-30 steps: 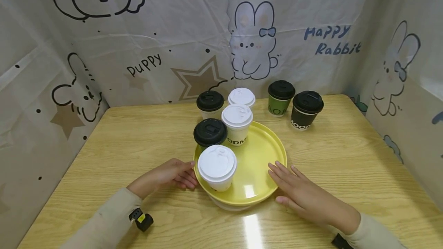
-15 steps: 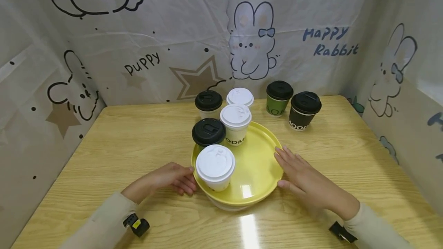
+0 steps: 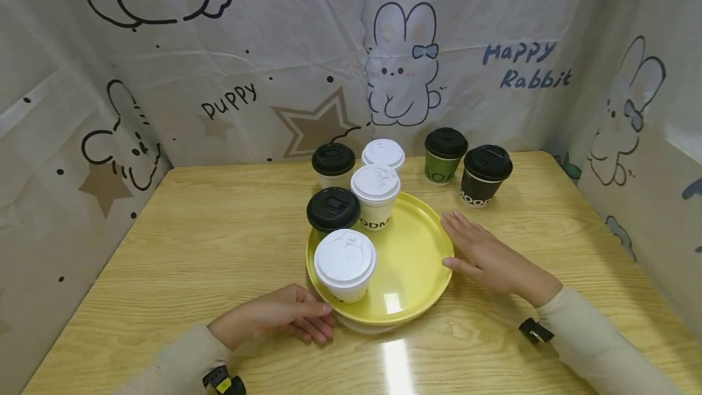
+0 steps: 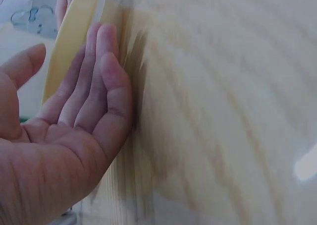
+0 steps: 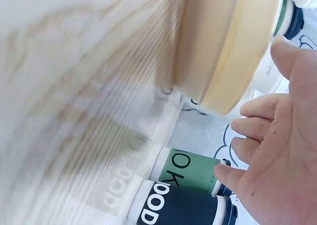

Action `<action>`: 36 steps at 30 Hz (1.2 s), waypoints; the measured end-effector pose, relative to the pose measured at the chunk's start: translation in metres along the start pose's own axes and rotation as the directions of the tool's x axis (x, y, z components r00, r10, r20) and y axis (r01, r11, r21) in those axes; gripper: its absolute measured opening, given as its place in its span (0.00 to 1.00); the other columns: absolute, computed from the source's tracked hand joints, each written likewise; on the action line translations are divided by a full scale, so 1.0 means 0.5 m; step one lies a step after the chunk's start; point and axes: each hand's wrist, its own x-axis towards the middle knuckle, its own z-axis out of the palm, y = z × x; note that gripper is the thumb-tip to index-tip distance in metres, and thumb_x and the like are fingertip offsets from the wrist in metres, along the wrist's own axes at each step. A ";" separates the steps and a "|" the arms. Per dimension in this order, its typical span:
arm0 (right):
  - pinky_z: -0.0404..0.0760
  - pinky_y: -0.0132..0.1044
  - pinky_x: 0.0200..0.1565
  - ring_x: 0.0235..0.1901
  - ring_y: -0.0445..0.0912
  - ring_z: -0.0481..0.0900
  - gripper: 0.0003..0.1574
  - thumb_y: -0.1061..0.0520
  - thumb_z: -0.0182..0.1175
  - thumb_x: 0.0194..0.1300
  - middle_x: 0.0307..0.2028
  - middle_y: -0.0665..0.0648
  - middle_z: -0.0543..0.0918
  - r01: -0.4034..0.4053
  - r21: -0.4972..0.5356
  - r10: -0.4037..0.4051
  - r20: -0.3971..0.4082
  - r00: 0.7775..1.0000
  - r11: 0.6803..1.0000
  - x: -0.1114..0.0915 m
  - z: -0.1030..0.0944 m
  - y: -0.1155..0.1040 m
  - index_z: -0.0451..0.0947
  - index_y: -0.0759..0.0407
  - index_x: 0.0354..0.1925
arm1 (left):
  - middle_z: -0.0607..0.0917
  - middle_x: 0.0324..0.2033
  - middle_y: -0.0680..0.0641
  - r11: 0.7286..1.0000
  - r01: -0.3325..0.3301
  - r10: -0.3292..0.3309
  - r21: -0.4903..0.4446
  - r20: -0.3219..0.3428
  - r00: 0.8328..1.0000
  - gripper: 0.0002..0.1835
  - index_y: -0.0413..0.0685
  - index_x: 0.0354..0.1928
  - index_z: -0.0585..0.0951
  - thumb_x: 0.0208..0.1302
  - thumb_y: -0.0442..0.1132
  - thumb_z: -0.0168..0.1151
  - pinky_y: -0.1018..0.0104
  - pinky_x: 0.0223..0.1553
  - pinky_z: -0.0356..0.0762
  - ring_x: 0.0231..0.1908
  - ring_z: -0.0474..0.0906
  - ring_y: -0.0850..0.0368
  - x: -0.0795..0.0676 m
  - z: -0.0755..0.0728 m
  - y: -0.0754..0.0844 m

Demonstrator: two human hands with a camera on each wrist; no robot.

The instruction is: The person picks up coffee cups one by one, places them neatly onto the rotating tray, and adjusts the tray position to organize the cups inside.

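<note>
A round yellow tray (image 3: 408,261) sits on a paler round base (image 3: 367,327) on the table. Along its left side stand a white-lidded cup (image 3: 345,264), a black-lidded cup (image 3: 333,209) and a white-lidded cup with black lettering (image 3: 376,197). My left hand (image 3: 282,316) is at the tray's front-left rim, thumb at the edge and fingers extended low beside the base. The left wrist view shows its palm and the tray's side (image 4: 74,41). On the opposite side, my right hand (image 3: 485,255) rests at the right rim, fingers extended; the right wrist view shows the thumb apart from them.
Behind the tray are another black-lidded cup (image 3: 333,163) and a white-lidded cup (image 3: 382,154). A green cup (image 3: 444,157) and a black cup (image 3: 485,175) stand at the back right. A printed cloth (image 3: 247,53) surrounds the wooden table (image 3: 181,242).
My left hand has slid toward me along the rim, from the tray's left side to its front left. My right hand has moved farther back along the right rim. The cups keep their places.
</note>
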 end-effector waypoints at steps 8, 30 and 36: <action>0.45 0.59 0.69 0.74 0.56 0.40 0.44 0.38 0.46 0.73 0.74 0.63 0.47 -0.017 -0.021 0.018 0.031 0.999 1.000 0.005 0.011 0.006 0.48 0.63 0.74 | 0.88 0.35 0.42 1.000 0.007 -0.006 0.008 -0.085 0.996 0.21 0.30 0.43 0.81 0.70 0.47 0.55 0.69 0.33 0.81 0.33 0.86 0.58 0.002 0.024 0.000; 0.37 0.41 0.72 0.73 0.55 0.46 0.39 0.44 0.48 0.73 0.74 0.59 0.50 0.077 -0.013 -0.077 -0.030 0.997 0.997 -0.067 0.045 -0.048 0.52 0.62 0.73 | 0.87 0.40 0.41 0.999 -0.051 0.049 -0.012 -0.126 0.991 0.23 0.30 0.49 0.79 0.74 0.47 0.48 0.67 0.39 0.81 0.39 0.85 0.56 -0.010 -0.048 0.001; 0.29 0.29 0.69 0.73 0.54 0.48 0.40 0.44 0.50 0.72 0.74 0.57 0.51 0.099 -0.015 -0.099 -0.004 0.995 0.995 -0.080 0.057 -0.086 0.54 0.61 0.73 | 0.87 0.38 0.43 0.999 -0.034 0.031 -0.011 -0.219 0.975 0.28 0.30 0.47 0.79 0.75 0.52 0.44 0.67 0.38 0.81 0.37 0.85 0.55 -0.007 -0.064 0.003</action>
